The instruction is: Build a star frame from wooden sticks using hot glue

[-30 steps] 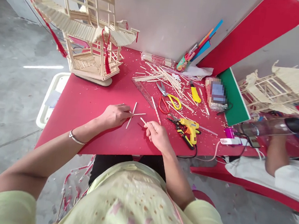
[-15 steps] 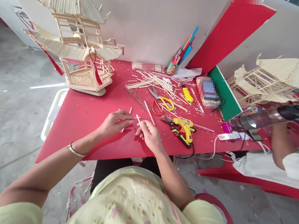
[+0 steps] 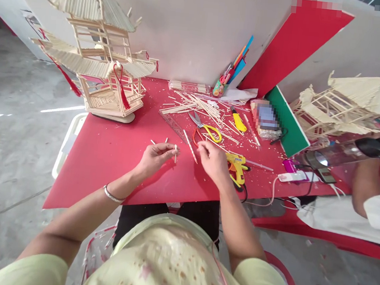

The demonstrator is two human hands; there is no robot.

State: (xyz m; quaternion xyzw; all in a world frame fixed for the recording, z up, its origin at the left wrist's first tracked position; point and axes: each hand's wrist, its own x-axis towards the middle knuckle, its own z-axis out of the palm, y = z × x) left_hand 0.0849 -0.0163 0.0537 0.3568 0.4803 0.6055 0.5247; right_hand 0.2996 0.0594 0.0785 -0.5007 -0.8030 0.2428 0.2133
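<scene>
A short wooden stick point(image 3: 176, 154) stands upright in the pinched fingertips of my left hand point(image 3: 156, 157). My right hand point(image 3: 213, 160) is apart from it, its fingers curled together by the red handle of the scissors point(image 3: 208, 128); whether they touch that handle or hold anything is hidden. Between my hands lies a longer stick point(image 3: 190, 146) on the red table point(image 3: 107, 161). Two short stick ends show behind my left hand. The yellow glue gun point(image 3: 238, 165) rests just right of my right hand, which covers most of the black-and-yellow pliers.
A stick-built pagoda point(image 3: 113, 68) stands at the back left. Loose sticks point(image 3: 203, 105), a ruler point(image 3: 173, 125), a yellow cutter point(image 3: 238, 119) and a pen cup point(image 3: 219, 86) lie beyond my hands. A green board point(image 3: 288, 120) and a co-worker's arm point(image 3: 367, 182) are on the right.
My right hand has left the short stick and moved right and up toward the scissors, over the pliers. The short stick is now upright in my left hand.
</scene>
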